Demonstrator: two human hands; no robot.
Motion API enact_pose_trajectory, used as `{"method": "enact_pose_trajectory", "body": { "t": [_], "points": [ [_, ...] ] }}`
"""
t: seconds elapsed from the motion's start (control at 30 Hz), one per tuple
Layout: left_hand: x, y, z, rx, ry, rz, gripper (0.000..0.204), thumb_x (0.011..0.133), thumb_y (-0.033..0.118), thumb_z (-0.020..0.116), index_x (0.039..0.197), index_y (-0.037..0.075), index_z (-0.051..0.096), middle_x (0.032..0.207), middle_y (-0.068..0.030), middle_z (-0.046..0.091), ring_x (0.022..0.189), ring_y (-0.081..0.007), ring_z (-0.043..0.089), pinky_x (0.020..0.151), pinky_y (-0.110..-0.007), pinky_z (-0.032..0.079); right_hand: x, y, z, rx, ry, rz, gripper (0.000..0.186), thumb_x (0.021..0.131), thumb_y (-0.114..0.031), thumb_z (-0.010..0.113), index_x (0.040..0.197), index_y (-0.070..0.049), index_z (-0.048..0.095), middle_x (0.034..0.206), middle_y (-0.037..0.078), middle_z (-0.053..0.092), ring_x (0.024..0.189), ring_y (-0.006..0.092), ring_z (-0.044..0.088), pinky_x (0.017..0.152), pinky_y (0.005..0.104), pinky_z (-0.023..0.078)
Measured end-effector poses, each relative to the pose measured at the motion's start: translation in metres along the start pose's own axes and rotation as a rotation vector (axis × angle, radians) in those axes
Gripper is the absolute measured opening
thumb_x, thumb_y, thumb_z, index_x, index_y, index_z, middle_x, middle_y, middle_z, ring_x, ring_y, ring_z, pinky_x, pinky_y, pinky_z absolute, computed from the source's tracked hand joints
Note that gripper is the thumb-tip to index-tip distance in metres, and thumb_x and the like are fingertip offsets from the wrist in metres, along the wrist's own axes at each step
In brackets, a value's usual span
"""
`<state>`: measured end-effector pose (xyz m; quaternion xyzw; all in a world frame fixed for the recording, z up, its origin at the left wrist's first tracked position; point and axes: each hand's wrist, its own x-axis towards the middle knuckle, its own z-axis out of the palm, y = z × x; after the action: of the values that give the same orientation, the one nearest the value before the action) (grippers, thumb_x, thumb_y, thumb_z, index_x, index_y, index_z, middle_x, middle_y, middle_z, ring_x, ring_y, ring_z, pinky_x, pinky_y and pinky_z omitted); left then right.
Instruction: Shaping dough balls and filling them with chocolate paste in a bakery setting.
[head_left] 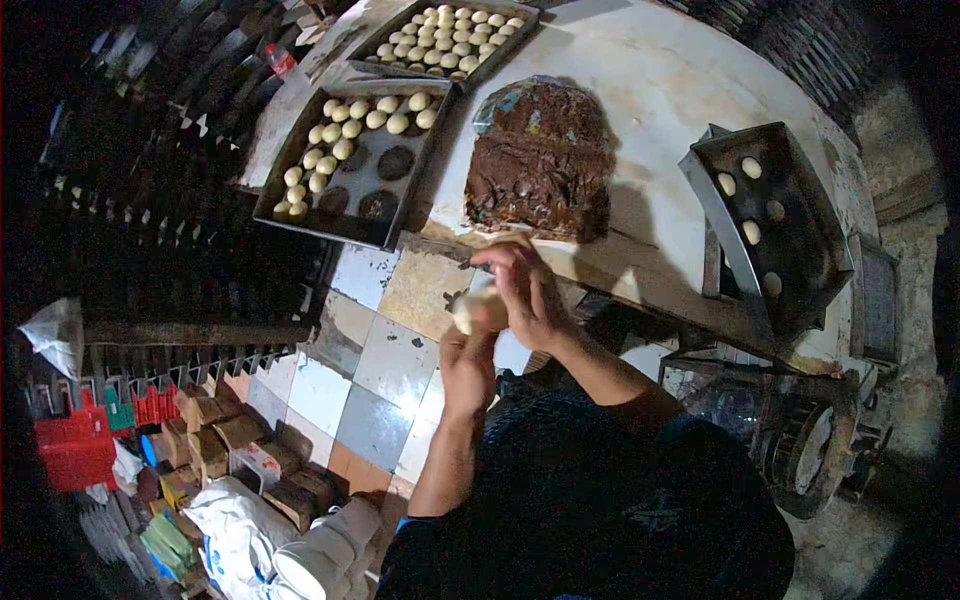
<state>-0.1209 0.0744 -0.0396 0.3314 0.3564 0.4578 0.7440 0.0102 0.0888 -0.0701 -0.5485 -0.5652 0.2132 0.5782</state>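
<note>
My left hand (465,365) is closed on a pale piece of dough (468,313), held over the tiled floor just in front of the table edge. Close beside and above it, my right hand (530,305) has its fingers curled; a small blurred tan thing is at its fingertips, too unclear to name. Beyond my hands lies a slab thickly smeared with brown paste (535,180). A metal tray (390,225) to its left holds several dough balls (350,128) and some dark round patches.
Another tray of dough balls (450,40) stands at the back of the table (650,90). A deep dark pan (805,240) with several pale pieces is at the right. Below left are red crates (75,445), boxes (210,450) and white sacks (250,530); lower right, metal equipment (800,440).
</note>
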Motion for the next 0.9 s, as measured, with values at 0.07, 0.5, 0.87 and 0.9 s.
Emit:
{"method": "enact_pose_trajectory", "body": {
  "t": [0.07, 0.5, 0.87, 0.9],
  "points": [
    [-0.003, -0.004, -0.02, -0.073, -0.042, -0.318, 0.031, 0.1, 0.028, 0.054, 0.105, -0.002, 0.063, 0.1, -0.011, 0.067, 0.088, -0.0155, 0.065, 0.08, -0.028, 0.053, -0.017, 0.001, 0.01, 0.117, -0.212, 0.21, 0.043, 0.104, -0.036, 0.037, 0.111, -0.001, 0.062, 0.105, 0.017, 0.064, 0.1, 0.0247, 0.063, 0.085, 0.0371, 0.049],
    [0.062, 0.001, -0.031, -0.134, -0.077, -0.23, 0.068, 0.086, 0.032, 0.058, 0.143, 0.0, 0.04, 0.137, -0.0173, 0.052, 0.127, -0.0287, 0.049, 0.108, -0.042, 0.038, -0.025, 0.174, -0.168, -1.069, -0.375, 0.222, 0.045, 0.078, 0.002, 0.057, 0.122, 0.0, 0.049, 0.114, 0.028, 0.054, 0.105, 0.0459, 0.053, 0.086, 0.0527, 0.044],
    [0.13, -0.031, 0.016, -0.119, 0.048, -0.107, 0.056, 0.094, 0.025, 0.052, 0.142, -0.001, 0.041, 0.135, -0.0144, 0.052, 0.122, -0.0271, 0.053, 0.108, -0.04, 0.04, 0.037, 0.184, -0.18, -1.015, -0.712, -0.037, 0.038, 0.079, 0.001, 0.056, 0.118, 0.001, 0.057, 0.093, 0.02, 0.062, 0.078, 0.0371, 0.063, 0.068, 0.0437, 0.053],
    [0.133, -0.036, 0.019, -0.129, 0.043, -0.101, 0.056, 0.094, 0.025, 0.052, 0.142, -0.002, 0.041, 0.134, -0.0146, 0.052, 0.122, -0.027, 0.053, 0.108, -0.041, 0.04, 0.042, 0.19, -0.183, -0.962, -0.77, -0.017, 0.032, 0.081, -0.001, 0.056, 0.112, 0.001, 0.061, 0.088, 0.019, 0.063, 0.076, 0.0356, 0.064, 0.067, 0.0424, 0.052]
  ]
}}
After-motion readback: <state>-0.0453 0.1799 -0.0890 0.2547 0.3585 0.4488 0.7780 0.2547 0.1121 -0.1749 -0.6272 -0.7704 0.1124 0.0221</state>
